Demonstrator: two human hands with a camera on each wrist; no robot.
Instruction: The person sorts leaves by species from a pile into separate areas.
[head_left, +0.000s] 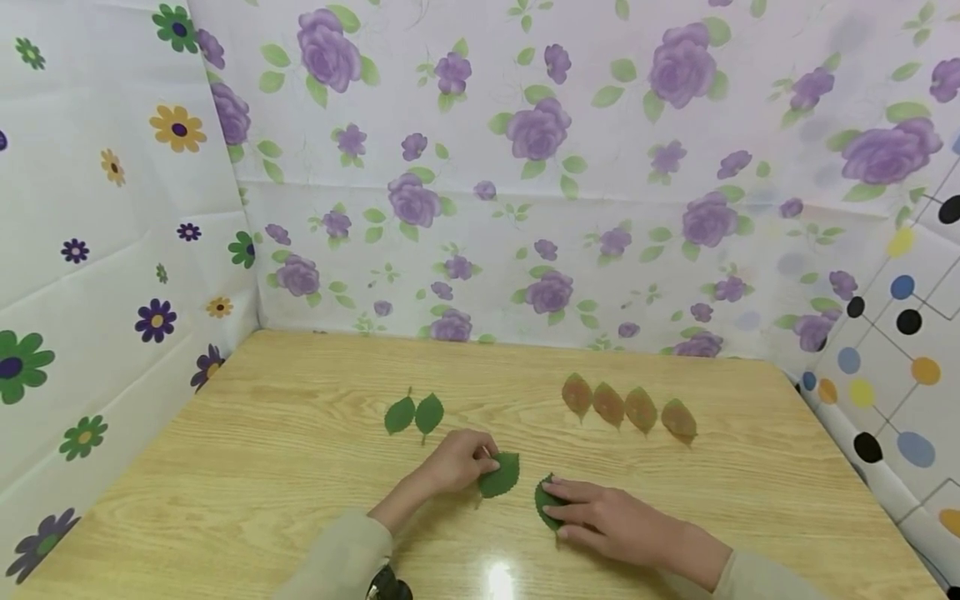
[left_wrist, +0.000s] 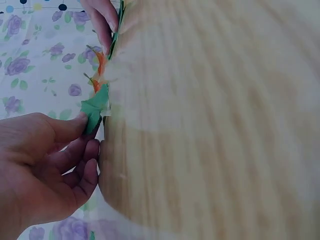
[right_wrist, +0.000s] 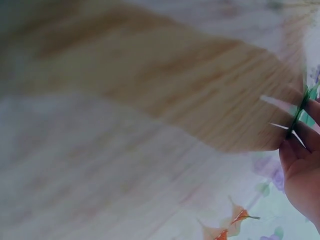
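My left hand [head_left: 456, 463] pinches a green toothed leaf [head_left: 504, 477] by its edge between thumb and fingers, low over the wooden table. In the left wrist view this leaf [left_wrist: 95, 107] looks bent near the thumb. My right hand [head_left: 617, 522] lies to the right of it, its extended fingers resting on another green leaf [head_left: 541, 500] and covering part of it. The right wrist view shows that leaf [right_wrist: 298, 114] edge-on under the fingertips. Further back on the left, two green leaves [head_left: 429, 413] lie side by side, their stems pointing opposite ways.
Several reddish-brown leaves with green edges [head_left: 641, 409] lie in a row at the back right of the wooden table [head_left: 262, 467]. Flower-printed cloth [head_left: 480, 250] hangs behind the table, with patterned cloth on both sides. A dark object [head_left: 387, 583] shows by the left sleeve.
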